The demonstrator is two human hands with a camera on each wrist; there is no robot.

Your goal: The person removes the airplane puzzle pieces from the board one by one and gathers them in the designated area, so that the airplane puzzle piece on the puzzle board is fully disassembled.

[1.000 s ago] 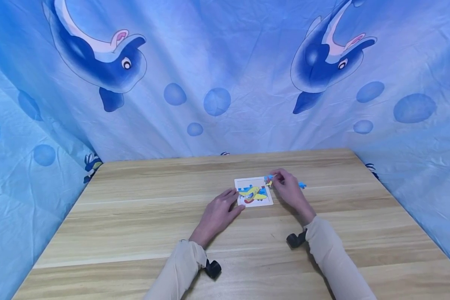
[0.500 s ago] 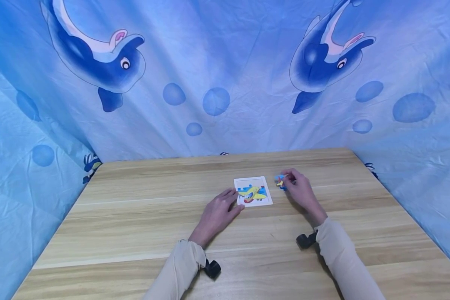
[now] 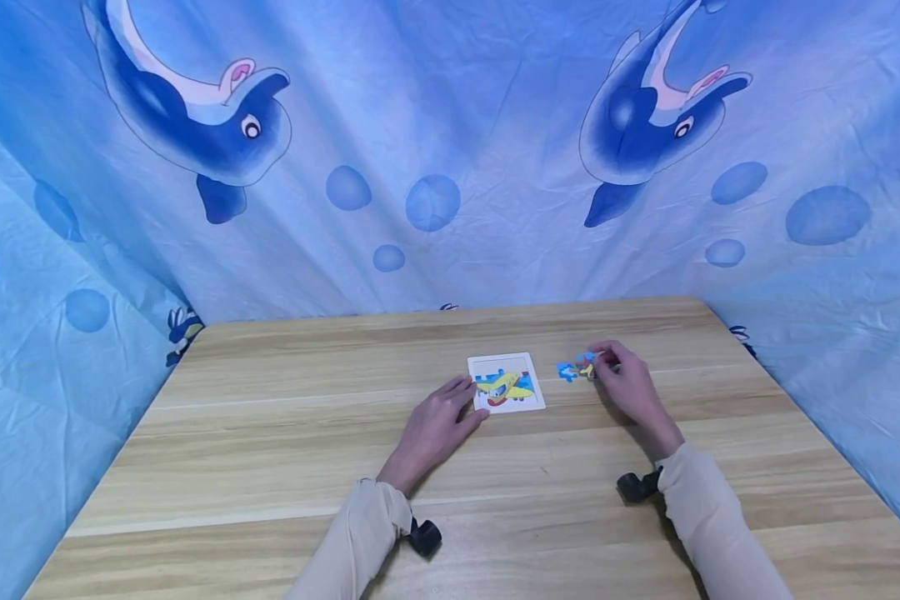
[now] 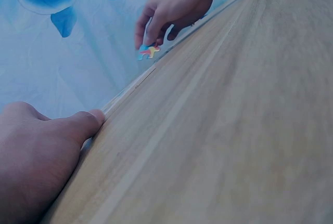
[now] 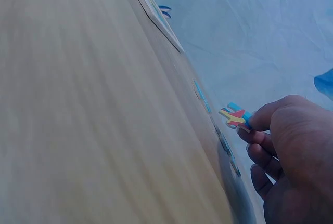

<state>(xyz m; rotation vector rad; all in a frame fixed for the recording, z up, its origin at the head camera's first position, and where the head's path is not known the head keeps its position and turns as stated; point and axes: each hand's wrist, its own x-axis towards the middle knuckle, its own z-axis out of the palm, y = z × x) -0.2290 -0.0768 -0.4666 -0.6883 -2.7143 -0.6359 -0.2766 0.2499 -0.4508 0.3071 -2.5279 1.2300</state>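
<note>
A square white-framed jigsaw puzzle board (image 3: pixel 536 392) lies on the table, its lower part filled with a yellow aeroplane picture on blue. My left hand (image 3: pixel 437 421) rests at the board's near left corner, fingers along the left side and thumb at the front edge. To the right of the board, my right hand (image 3: pixel 630 383) pinches a blue, red and yellow puzzle piece (image 5: pixel 237 119) between thumb and fingertip. In the right wrist view the piece shows raised above the tabletop. A loose blue puzzle piece (image 3: pixel 567 372) lies between the board and the right hand.
More thin loose pieces (image 5: pixel 225 143) lie flat under the right hand in the right wrist view. The wooden table (image 3: pixel 270 467) ends at a blue dolphin-print curtain (image 3: pixel 510 167) behind and at both sides. Each wrist carries a small black camera (image 3: pixel 424 538).
My right hand has moved right, away from the board, carrying the puzzle piece. The loose blue piece it covered now shows. My left hand and the board have stayed put.
</note>
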